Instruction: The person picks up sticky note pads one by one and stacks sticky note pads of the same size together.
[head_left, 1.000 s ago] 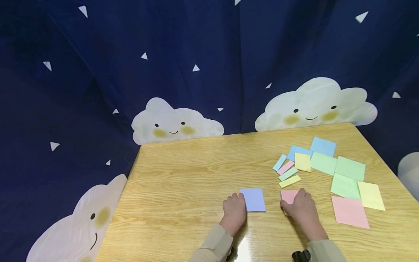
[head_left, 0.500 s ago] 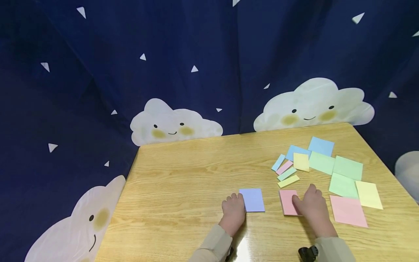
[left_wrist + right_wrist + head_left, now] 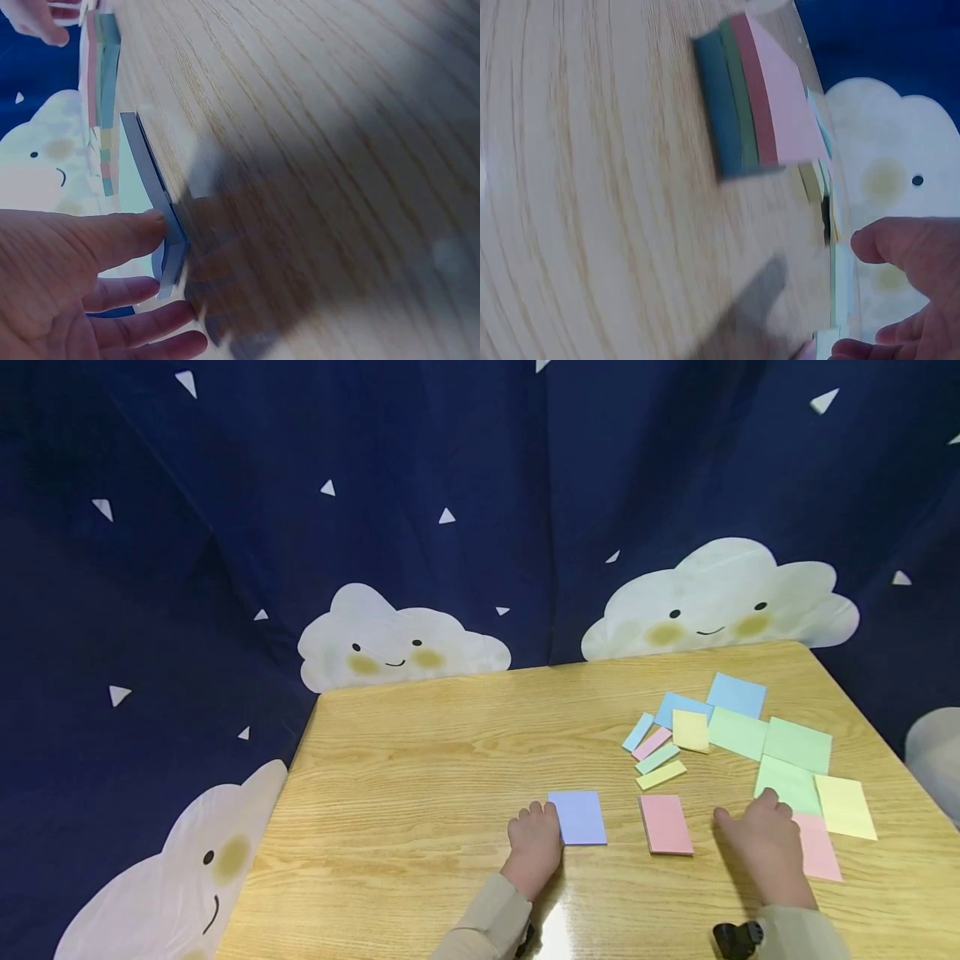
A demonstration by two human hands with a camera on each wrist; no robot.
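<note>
In the head view my left hand (image 3: 536, 847) lies at the left edge of a square purple sticky note pad (image 3: 581, 818). The left wrist view shows its thumb (image 3: 135, 236) against the purple pad (image 3: 146, 157), with the index fingertip at the pad's corner; this hand pinches it. To the right stands a stack of sticky note pads (image 3: 666, 824), pink on top, with green and blue layers (image 3: 731, 101) beneath. My right hand (image 3: 768, 847) holds nothing, its thumb spread away from the fingers. It partly hides a pink square note (image 3: 819, 852).
Behind the stack lie narrow note strips, including a yellow one (image 3: 662, 775) and a blue one (image 3: 638, 732). Farther right are green notes (image 3: 798, 745), blue notes (image 3: 737, 696) and yellow notes (image 3: 846, 806). A dark blue curtain (image 3: 435, 460) hangs behind the wooden table (image 3: 420, 768).
My right hand has let go of the pink-topped stack and moved right, over towards the pink note. The stack stays where it was. My left hand and the purple pad have not moved.
</note>
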